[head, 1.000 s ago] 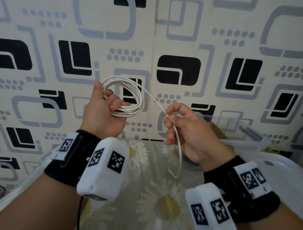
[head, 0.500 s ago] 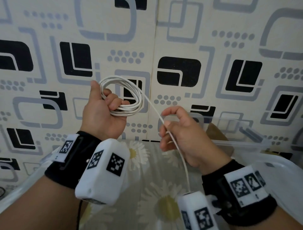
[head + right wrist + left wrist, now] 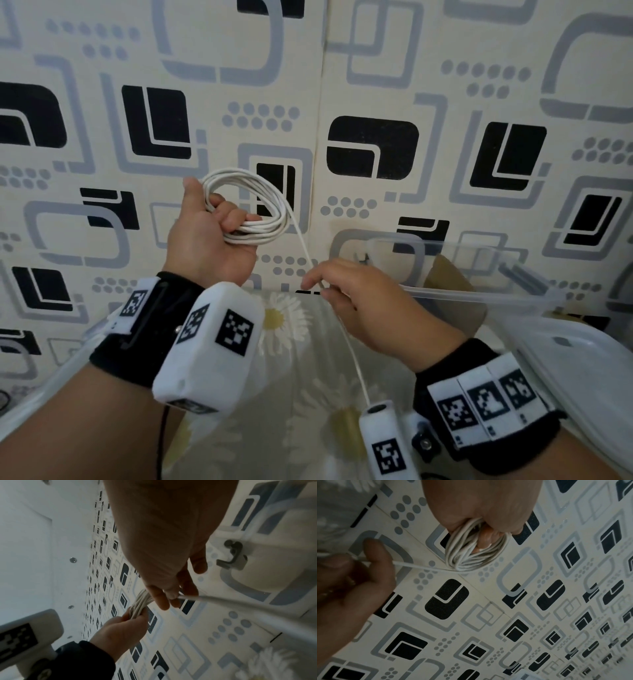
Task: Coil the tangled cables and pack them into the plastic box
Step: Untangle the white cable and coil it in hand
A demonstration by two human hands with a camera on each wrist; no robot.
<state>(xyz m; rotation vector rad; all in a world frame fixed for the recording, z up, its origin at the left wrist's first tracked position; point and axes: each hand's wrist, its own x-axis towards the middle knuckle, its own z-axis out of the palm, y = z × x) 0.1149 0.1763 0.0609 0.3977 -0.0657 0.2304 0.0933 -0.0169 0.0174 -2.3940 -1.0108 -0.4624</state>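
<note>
A white cable coil (image 3: pixel 255 205) of several loops is held up in front of the wall, with my left hand (image 3: pixel 229 219) curled round its near side. One loose strand (image 3: pixel 301 243) leaves the coil and slants down to my right hand (image 3: pixel 317 287), which pinches it between thumb and fingertips. Below the pinch the strand runs straight down to the right wrist camera. In the left wrist view the coil (image 3: pixel 471 553) sticks out of my fist (image 3: pixel 481 507). In the right wrist view the strand (image 3: pixel 223 601) leaves my fingers (image 3: pixel 164 601).
A clear plastic box (image 3: pixel 479 294) stands behind my right hand, its latch (image 3: pixel 231 557) showing in the right wrist view. A translucent lid (image 3: pixel 589 363) lies at the right. A daisy-print tablecloth (image 3: pixel 308 394) lies below, and a patterned wall (image 3: pixel 376 102) is close behind.
My right hand has moved down and a little left along the strand. The loose tail, hooked before, now hangs straight. The left hand and coil have hardly moved.
</note>
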